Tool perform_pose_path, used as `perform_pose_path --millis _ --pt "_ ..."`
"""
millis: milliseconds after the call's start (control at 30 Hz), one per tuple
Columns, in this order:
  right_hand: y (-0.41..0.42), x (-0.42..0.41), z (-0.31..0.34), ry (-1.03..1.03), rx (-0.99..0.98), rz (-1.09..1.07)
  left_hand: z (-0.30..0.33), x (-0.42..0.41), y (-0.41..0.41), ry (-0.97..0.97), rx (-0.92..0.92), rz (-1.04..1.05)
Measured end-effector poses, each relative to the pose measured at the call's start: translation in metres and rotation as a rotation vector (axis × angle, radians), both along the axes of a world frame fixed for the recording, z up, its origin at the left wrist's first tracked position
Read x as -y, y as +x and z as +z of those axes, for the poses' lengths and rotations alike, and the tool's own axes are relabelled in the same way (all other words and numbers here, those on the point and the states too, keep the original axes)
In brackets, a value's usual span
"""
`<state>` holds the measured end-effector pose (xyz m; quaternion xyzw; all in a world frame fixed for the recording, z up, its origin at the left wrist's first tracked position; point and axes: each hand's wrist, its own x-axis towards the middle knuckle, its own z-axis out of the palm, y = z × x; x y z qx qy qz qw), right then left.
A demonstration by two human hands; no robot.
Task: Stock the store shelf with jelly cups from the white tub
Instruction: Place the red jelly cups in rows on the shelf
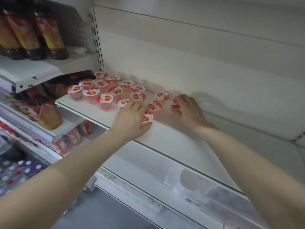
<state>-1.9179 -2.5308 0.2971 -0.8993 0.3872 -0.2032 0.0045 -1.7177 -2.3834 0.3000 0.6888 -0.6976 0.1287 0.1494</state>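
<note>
Head view: left hand is gripping a jelly cup near the shelf edge, right hand is pinching another cup w/ curled fingers; best setting each upright, just beside the cluster beyond left hand, w/o nudging neighbours.

Jelly cups clustered at the shelf's left end

On the white metal shelf, the pink plastic jelly cups with strawberry foil lids crowd toward 10 o'clock. The left hand rests at the cluster's 5 o'clock edge, on one cup. The right hand lies at 3 o'clock, on another. Tall orange-filled bottles stand on the shelf at 11 o'clock.
</note>
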Motion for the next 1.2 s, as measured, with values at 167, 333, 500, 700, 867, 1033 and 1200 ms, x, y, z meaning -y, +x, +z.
perform_pose_path --millis 167,333,500,700,867,1033,1200 --pt "-0.007 -0.008 0.007 -0.085 -0.153 -0.009 0.002 -0.003 0.0 0.002 0.035 -0.006" --pt "-0.021 -0.032 0.02 -0.138 -0.221 0.0 0.008 -0.01 -0.003 -0.027 0.022 -0.018" --pt "-0.055 -0.076 0.027 -0.234 -0.291 -0.044 0.02 -0.03 -0.024 -0.073 0.041 -0.087" --pt "-0.114 -0.148 0.03 -0.312 -0.351 -0.124 0.023 -0.062 -0.073 -0.116 0.018 -0.234" --pt "-0.184 -0.216 0.031 -0.339 -0.372 -0.235 0.017 -0.099 -0.137 -0.152 -0.008 -0.398" --pt "-0.256 -0.278 0.028 -0.342 -0.371 -0.326 0.018 -0.131 -0.205 -0.167 -0.021 -0.572" --pt "-0.329 -0.334 0.017 -0.339 -0.368 -0.438 0.018 -0.154 -0.28 -0.173 -0.034 -0.712"
